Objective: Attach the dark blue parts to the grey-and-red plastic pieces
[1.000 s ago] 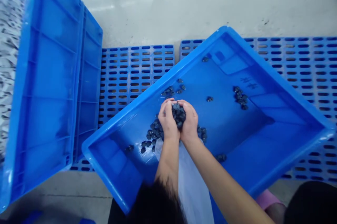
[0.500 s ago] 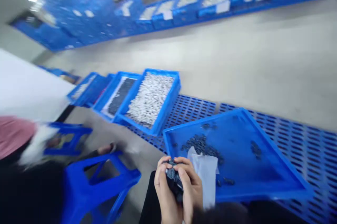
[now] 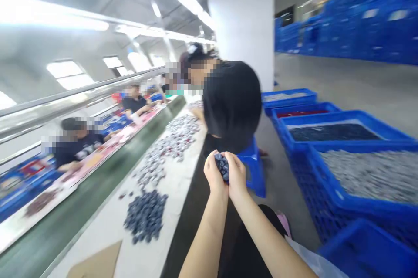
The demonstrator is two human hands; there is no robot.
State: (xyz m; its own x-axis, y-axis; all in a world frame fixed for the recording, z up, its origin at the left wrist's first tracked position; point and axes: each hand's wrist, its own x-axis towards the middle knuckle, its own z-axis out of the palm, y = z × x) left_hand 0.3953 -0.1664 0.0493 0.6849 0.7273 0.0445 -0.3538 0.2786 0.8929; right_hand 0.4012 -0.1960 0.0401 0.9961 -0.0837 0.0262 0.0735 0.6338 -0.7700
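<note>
My left hand (image 3: 213, 175) and my right hand (image 3: 236, 174) are cupped together. Between them sits a heap of small dark pieces (image 3: 222, 167), bluish black; their exact kind I cannot make out. Both hands hang in the air just right of a long white worktop (image 3: 178, 182). On that worktop lies a pile of similar dark pieces (image 3: 146, 216), left of my hands and nearer to me. Beyond it spread many whitish pieces (image 3: 153, 162), with some dark red ones among them.
A co-worker with dark hair (image 3: 233, 99) sits close ahead on the right. A green conveyor belt (image 3: 98, 186) runs along the worktop, with people across it. Blue trays (image 3: 342, 201) of pieces line the right side. Brown cardboard (image 3: 98, 262) lies at the worktop's near end.
My view has swung left, from the blue trays on the floor side to the worktop and belt. My cupped hands have moved away from the large blue tray, still holding the dark pieces.
</note>
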